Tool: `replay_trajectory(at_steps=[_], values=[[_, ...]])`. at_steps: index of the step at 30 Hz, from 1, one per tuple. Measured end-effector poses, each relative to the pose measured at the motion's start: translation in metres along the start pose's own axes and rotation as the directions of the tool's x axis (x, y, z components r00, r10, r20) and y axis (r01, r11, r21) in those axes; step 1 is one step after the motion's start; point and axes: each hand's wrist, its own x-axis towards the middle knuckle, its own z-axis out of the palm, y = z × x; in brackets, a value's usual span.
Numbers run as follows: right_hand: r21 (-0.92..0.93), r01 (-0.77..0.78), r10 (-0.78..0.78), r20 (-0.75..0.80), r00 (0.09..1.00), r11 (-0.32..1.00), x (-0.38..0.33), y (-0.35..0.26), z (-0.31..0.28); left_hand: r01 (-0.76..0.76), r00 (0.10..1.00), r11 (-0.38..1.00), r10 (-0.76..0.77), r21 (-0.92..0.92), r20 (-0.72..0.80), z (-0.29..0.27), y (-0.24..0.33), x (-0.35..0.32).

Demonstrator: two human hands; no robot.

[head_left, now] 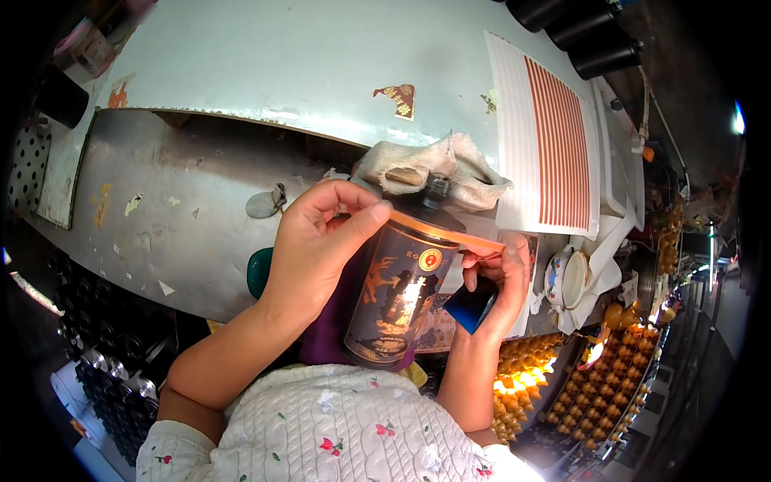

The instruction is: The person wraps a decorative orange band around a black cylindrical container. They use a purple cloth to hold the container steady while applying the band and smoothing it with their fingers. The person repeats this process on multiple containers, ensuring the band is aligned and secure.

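Note:
A dark bottle [384,309] with a gold picture and a round red-and-gold emblem lies tilted in front of me, its top end pointing away. Across its shoulder stretches a thin orange strip [450,231]. My left hand [317,237] pinches the left end of this strip between thumb and fingers. At the other end, my right hand [506,277] pinches it too. Tucked in the right hand's lower fingers is a flat blue-black piece [471,307], perhaps a scraper. A pale cloth [474,173] is bunched around the support beyond the bottle's top end.
A white sheet with orange-red stripes [554,145] lies on the pale table [313,48]. Right of the bottle stands a round patterned bowl [573,279]. Many gold bottles [606,386] fill racks at lower right; dark ones [120,394] stand at lower left. A grey wad [263,204] sits left.

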Motion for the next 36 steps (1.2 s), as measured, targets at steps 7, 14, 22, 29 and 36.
replay_trajectory(at_steps=[7, 14, 22, 29, 36], values=[[-0.008, 0.001, -0.001, -0.02, 1.0, 1.0, 0.0, 0.002, 0.001, 0.011, 0.999, 1.0, -0.011, 0.007, -0.048, -0.006, -0.004, 0.004], [-0.006, -0.012, 0.012, -0.042, 0.999, 1.0, -0.001, 0.0, 0.004, -0.601, 0.735, 0.379, 0.608, 0.703, 0.301, -0.021, -0.007, -0.028], [0.003, -0.033, 0.033, -0.044, 0.998, 0.999, 0.0, 0.003, 0.0, -0.672, 0.678, 0.05, 0.442, 0.739, 0.587, 0.02, -0.001, -0.041], [-0.029, -0.005, 0.003, -0.078, 0.997, 1.0, -0.001, 0.0, 0.008, -0.623, 0.725, 0.042, 0.407, 0.781, 0.556, 0.014, -0.004, -0.044], [-0.001, -0.013, 0.013, -0.032, 0.999, 1.0, 0.001, 0.002, 0.004, -0.545, 0.827, 0.237, 0.307, 0.804, 0.47, -0.003, -0.012, -0.047]])
